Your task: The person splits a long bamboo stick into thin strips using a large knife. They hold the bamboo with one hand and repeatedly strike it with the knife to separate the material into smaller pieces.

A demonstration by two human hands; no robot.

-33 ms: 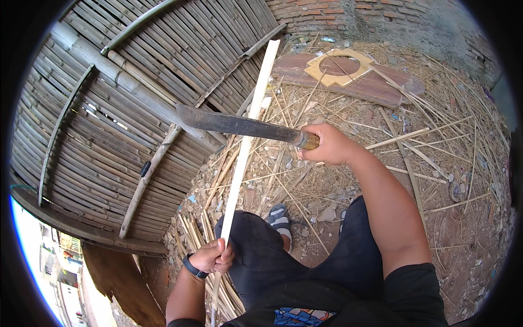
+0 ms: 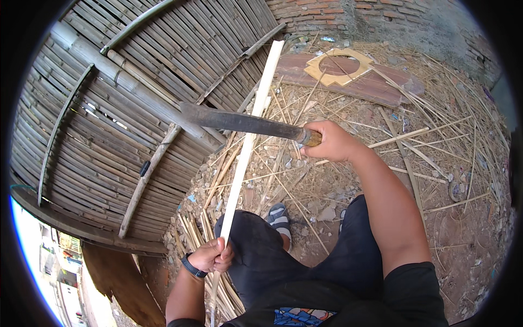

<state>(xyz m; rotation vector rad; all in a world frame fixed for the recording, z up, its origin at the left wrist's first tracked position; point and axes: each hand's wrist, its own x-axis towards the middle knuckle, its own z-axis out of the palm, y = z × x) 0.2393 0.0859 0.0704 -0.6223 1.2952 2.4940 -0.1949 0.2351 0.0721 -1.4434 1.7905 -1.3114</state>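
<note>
My right hand [image 2: 333, 141] is closed round the wooden handle of a machete [image 2: 234, 121]. Its long dark blade points left and crosses a pale bamboo strip [image 2: 239, 173] partway up its length. My left hand [image 2: 211, 256], with a dark band at the wrist, grips that strip near its lower end, beside my left knee. From there the strip slants up and away, its far end standing well past the blade. Whether the edge bites into the strip or only rests against it, I cannot tell.
A slatted bamboo wall [image 2: 136, 109] rises on the left. Split bamboo strips [image 2: 192, 229] lie by my left leg. A reddish-brown board [image 2: 381, 90] carries a yellowish cut-out frame [image 2: 357, 80] near the brick wall [image 2: 392, 24]. Straw, thin sticks and rubble litter the ground.
The machete has shifted slightly to the right with my right hand. The strip's far end leans a little further right. My left hand stays in place.
</note>
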